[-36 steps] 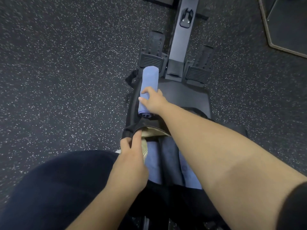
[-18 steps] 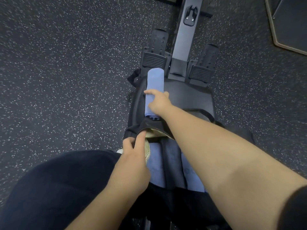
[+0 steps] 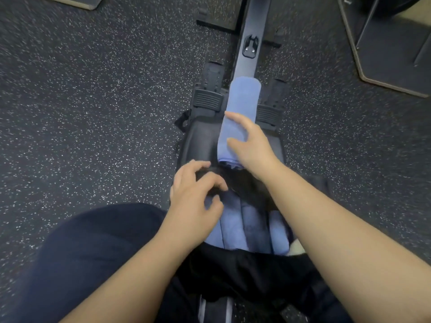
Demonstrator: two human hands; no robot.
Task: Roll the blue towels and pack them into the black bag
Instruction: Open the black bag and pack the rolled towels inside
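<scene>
The right hand (image 3: 250,145) wraps its thumb and fingers round the lower part of a rolled blue towel (image 3: 240,113), which lies lengthwise over the top of the black bag (image 3: 200,141) with its near end at the bag's opening. A second ago the left hand (image 3: 196,199) pinched the bag's rim and held the mouth wide; now it has let go and hovers over the opening with fingers loosely curled, holding nothing. The towel has also swung toward the middle of the bag, so it seems lined up for sliding in. Counted: one roll in hand, three rolled towels (image 3: 253,226) side by side inside the bag, one bag
</scene>
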